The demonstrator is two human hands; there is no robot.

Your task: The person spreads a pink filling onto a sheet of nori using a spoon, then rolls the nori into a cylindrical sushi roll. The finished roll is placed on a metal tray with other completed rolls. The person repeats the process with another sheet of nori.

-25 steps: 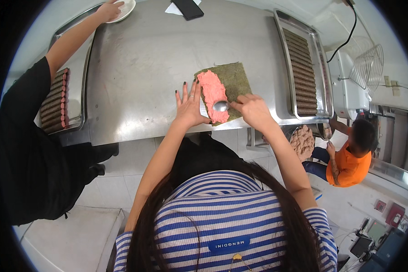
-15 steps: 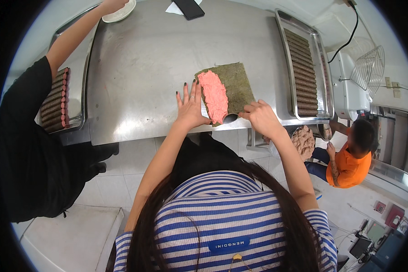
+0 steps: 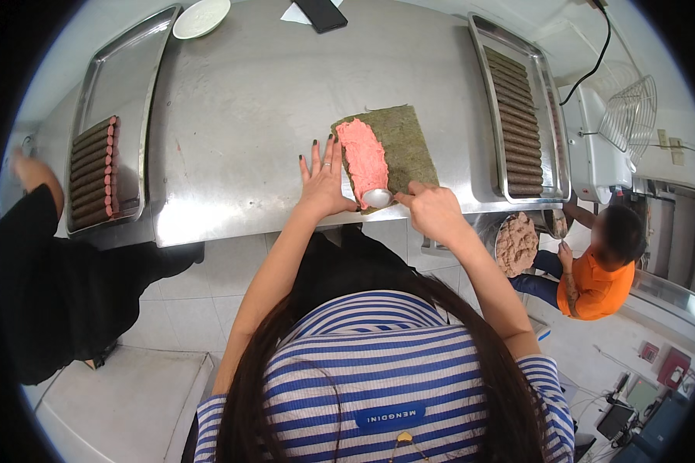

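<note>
A sheet of dark green nori (image 3: 409,147) lies flat near the table's front edge. Pink paste (image 3: 364,154) covers a long strip along its left side. My right hand (image 3: 434,212) is closed on the handle of a metal spoon (image 3: 377,197), whose rounded bowl rests on the near end of the paste. My left hand (image 3: 322,185) lies with spread fingers at the left edge of the nori, the thumb at its near corner.
Metal trays with nori rolls stand at both sides: pink-ended rolls (image 3: 94,170) left, dark rolls (image 3: 515,123) right. A white bowl (image 3: 201,17) and a phone (image 3: 322,14) lie at the far side. A person in black is left; another in orange (image 3: 604,282) sits right by a bowl of brownish paste (image 3: 516,245).
My right hand has moved slightly left and nearer, bringing the spoon's bowl onto the paste. My left hand stays put. The person in black has drawn an arm back from the white bowl.
</note>
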